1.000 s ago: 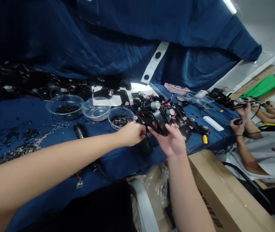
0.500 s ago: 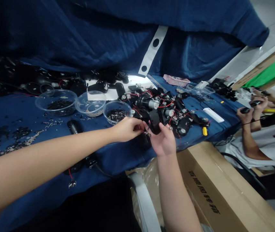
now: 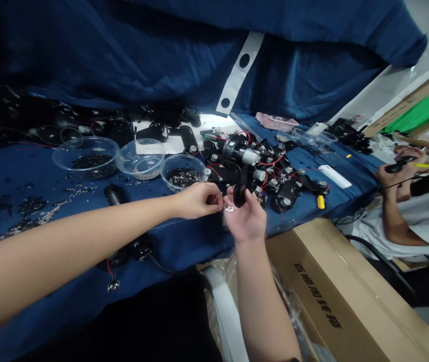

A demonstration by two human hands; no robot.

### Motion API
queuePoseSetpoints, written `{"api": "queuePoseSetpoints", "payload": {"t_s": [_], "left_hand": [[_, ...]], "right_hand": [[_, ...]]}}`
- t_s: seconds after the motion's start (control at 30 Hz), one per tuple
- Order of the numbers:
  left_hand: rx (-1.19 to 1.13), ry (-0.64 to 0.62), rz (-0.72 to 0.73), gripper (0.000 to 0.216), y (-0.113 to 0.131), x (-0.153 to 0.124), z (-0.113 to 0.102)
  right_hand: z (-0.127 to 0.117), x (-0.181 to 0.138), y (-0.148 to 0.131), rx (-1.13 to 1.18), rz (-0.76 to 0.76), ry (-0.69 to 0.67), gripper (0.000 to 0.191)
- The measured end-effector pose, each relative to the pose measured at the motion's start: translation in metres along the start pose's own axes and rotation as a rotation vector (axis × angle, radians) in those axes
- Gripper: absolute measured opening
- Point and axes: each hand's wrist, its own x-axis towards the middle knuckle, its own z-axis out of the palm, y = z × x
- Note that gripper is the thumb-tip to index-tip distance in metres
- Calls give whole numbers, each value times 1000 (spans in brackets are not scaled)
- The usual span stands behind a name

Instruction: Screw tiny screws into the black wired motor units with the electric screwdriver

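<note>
My right hand (image 3: 247, 218) is closed around the lower end of a black plastic housing (image 3: 239, 186). At its upper end, apparently joined to it, sits a round black part with a silver-grey motor (image 3: 250, 157). A small shiny metal piece (image 3: 229, 209) shows at the right palm. My left hand (image 3: 201, 200) has its fingers pinched together right beside that piece. Whether the left fingertips grip it is hidden. Directly beyond both hands lies a pile of black housings (image 3: 284, 193) with motors and red wires.
Clear plastic bowls (image 3: 64, 161) with small black and metal parts stand left of the pile. Loose bits (image 3: 48, 216) lie on the blue cloth. A cardboard box (image 3: 344, 261) is at the lower right. Another person's hands (image 3: 395, 171) hold a black object at the right.
The black housing has turned in my right hand, from its broad flat face to a narrow edge. The right hand has shifted slightly left; the small metal piece now shows more clearly.
</note>
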Motion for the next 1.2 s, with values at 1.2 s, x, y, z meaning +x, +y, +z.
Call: {"api": "queuePoseSetpoints", "payload": {"t_s": [1.2], "left_hand": [[925, 96, 709, 28, 5, -24, -21]], "right_hand": [[3, -5, 1, 136, -9, 105, 16]]}}
